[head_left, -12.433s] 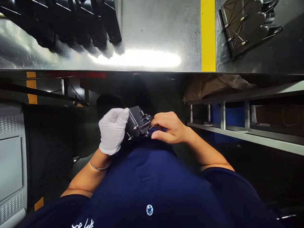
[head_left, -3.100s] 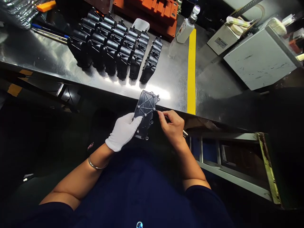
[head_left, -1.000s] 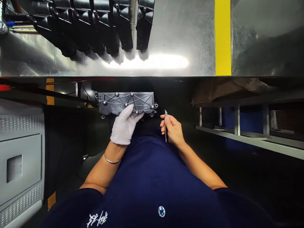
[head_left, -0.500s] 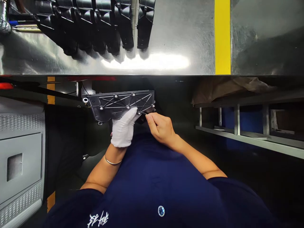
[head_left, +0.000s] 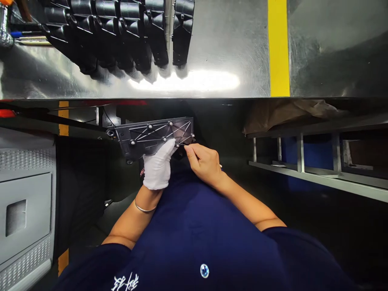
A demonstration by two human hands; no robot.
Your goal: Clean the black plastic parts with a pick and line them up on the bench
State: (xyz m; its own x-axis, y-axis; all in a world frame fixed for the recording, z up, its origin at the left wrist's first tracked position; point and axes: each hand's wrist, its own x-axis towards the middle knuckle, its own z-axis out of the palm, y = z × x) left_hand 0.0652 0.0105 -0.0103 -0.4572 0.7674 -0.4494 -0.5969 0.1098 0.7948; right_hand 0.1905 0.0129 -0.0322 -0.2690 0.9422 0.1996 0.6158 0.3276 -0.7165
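Observation:
In the head view, my left hand (head_left: 158,166), in a white glove, grips the lower edge of a black ribbed plastic part (head_left: 145,139). Its thumb lies on the ribbed face. That face carries crossing ribs and several small pale round bosses; metal-looking rings sit at the part's left end. My bare right hand (head_left: 204,159) is closed in a pinch at the part's lower right corner, fingertips beside a boss. A slim tool is in its fingers, mostly hidden; a small pale end (head_left: 221,166) pokes out behind the hand.
Several similar black plastic parts (head_left: 121,36) stand in a row on the metal table (head_left: 230,52) above. Yellow tape (head_left: 279,48) crosses the tabletop. A grey plastic case (head_left: 28,194) is at left, a metal rack (head_left: 300,153) at right with brown covering (head_left: 281,115).
The black part has tilted slightly, its left end dropping a little. My right fingertips have come closer to its lower right corner, and the pale end now shows behind that hand.

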